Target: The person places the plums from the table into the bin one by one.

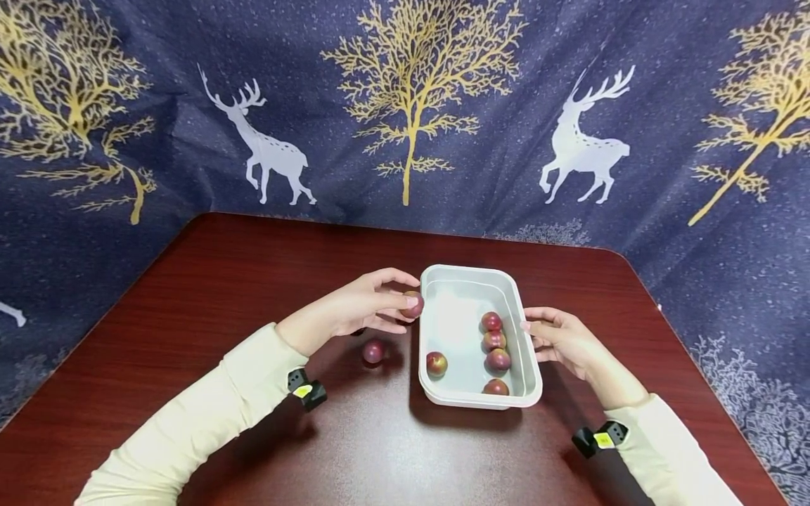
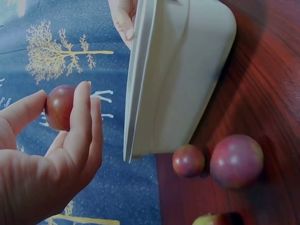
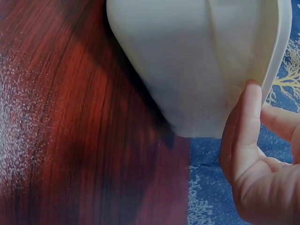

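The left hand (image 1: 363, 306) is holding one plum (image 2: 59, 108) between the thumb and the fingers, so these fingers are standing only as wide as the fruit. The plum is hanging just outside the left rim of the white box (image 1: 458, 309); in the left wrist view it is showing apart from the wall. The right hand (image 1: 566, 341) is gripping the opposite rim, its fingers narrow along the outer wall. Inside the box five plums (image 1: 494, 342) are resting, four of them near the right wall. On the tabletop (image 1: 253, 281), loose plums (image 2: 236, 161) are lying beside the box; the left wrist view is showing three, one of them cut by the edge.

In my judgement, the step in hand is putting plums into the box, one by one. The next move seems to be calling for passing over the rim, lowering the fruit and then loosening the fingers gently, while the right hand is steadying the box.
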A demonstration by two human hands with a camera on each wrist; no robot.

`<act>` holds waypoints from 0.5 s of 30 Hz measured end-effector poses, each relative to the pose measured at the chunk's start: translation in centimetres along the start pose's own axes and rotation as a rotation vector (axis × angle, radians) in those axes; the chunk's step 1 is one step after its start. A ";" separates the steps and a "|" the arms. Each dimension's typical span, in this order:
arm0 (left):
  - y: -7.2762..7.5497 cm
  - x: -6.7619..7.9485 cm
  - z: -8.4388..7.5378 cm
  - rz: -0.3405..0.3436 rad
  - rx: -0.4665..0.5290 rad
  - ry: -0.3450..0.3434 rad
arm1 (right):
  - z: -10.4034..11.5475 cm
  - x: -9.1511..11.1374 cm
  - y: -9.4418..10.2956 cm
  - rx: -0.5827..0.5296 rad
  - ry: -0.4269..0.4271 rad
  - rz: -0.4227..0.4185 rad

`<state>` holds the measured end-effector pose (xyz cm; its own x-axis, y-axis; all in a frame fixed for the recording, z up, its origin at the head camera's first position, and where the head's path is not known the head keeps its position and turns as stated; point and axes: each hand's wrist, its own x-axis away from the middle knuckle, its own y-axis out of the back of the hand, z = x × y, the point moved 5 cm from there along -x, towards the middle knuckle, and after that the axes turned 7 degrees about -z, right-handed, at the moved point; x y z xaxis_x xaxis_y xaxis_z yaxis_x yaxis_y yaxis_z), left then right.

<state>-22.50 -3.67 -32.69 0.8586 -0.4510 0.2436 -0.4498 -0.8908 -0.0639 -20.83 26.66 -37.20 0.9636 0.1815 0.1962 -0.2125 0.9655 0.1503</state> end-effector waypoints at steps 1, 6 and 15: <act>-0.2 -0.2 0.0 0.001 0.000 0.000 | 0.0 0.0 0.0 0.000 0.000 0.002; -1.0 -1.2 -0.1 0.001 -0.009 0.012 | -0.2 0.0 -0.1 0.008 -0.012 0.003; -2.4 -2.9 -0.7 0.027 -0.037 0.018 | 0.1 0.0 -0.1 0.006 -0.016 0.000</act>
<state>-24.09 -0.16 -32.58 0.8415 -0.4736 0.2600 -0.4818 -0.8755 -0.0353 -20.84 26.59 -37.16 0.9609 0.1785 0.2117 -0.2136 0.9643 0.1564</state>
